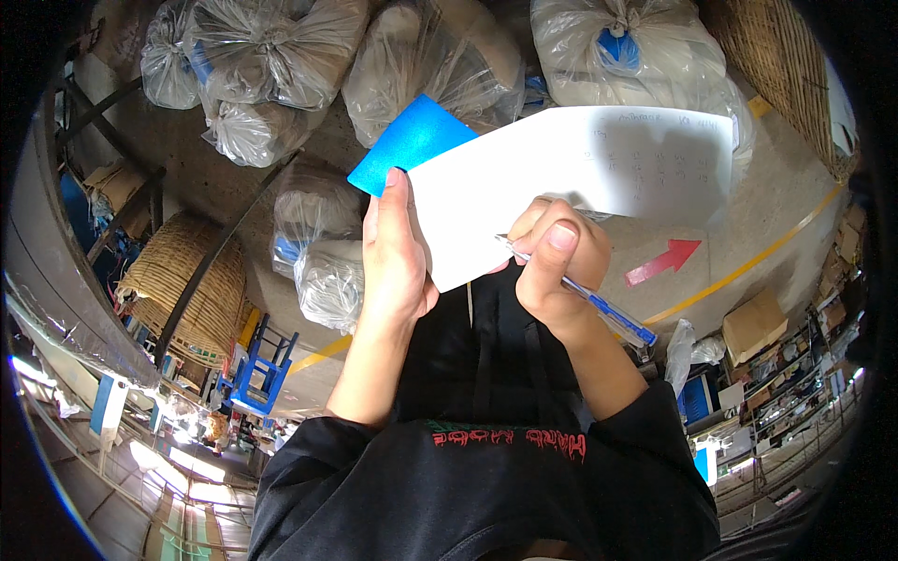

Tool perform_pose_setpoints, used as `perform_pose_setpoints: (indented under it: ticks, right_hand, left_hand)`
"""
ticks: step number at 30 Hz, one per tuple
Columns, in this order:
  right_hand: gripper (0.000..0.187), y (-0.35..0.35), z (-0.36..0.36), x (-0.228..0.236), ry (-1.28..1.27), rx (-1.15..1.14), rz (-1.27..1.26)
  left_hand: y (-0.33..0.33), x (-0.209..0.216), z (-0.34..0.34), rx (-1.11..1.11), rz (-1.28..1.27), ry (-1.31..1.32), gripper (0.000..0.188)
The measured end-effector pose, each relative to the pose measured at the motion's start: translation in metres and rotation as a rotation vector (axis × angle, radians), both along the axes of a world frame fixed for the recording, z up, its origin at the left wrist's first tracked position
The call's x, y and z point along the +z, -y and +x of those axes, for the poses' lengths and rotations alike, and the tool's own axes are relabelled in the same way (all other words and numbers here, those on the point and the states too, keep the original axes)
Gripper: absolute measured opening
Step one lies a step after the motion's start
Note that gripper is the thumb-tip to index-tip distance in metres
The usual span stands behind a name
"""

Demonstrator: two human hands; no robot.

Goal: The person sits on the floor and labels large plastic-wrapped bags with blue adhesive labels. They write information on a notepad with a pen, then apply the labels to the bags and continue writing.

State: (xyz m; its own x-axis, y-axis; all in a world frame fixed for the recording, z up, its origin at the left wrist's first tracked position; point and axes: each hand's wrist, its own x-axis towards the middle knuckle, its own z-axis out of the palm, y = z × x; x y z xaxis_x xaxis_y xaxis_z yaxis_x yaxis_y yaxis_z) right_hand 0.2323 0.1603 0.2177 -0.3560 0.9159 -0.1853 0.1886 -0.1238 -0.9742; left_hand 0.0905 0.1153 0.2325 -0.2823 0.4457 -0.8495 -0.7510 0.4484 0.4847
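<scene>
My left hand grips the left side of an open notebook, its thumb on top near the blue cover. The white page under the pen looks blank, while the far right page carries faint handwritten columns. My right hand is closed around a ballpoint pen with a clear barrel and blue end. The pen tip points left at the page; whether it touches the paper I cannot tell. The fingers beneath the notebook are mostly hidden.
Several tied clear plastic bags stuffed with pale material lie ahead and to the left. Woven baskets stand at left and far right. A blue stool is at lower left. A red arrow marks the floor beside a cardboard box.
</scene>
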Motion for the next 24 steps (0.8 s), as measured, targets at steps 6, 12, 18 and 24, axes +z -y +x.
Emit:
perform_pose_setpoints:
  ticks: [6, 12, 18, 24]
  right_hand:
    - [0.048, -0.0032, -0.0017, 0.0018, 0.044, 0.023, 0.045]
    - [0.050, -0.0056, -0.0010, 0.0012, 0.091, 0.062, 0.085]
    - [0.040, -0.0036, 0.0001, 0.0002, 0.065, 0.017, 0.038]
    - [0.043, -0.0038, 0.0003, -0.0046, 0.079, 0.012, 0.016]
  left_hand:
    - [0.0001, -0.0015, 0.0013, 0.003, -0.013, -0.020, 0.049]
    - [-0.0005, -0.0027, 0.0009, 0.014, 0.009, 0.001, 0.050]
    - [-0.0021, -0.0016, 0.0014, 0.003, -0.002, -0.008, 0.050]
    - [0.0026, -0.0088, 0.0003, -0.019, -0.044, -0.085, 0.046]
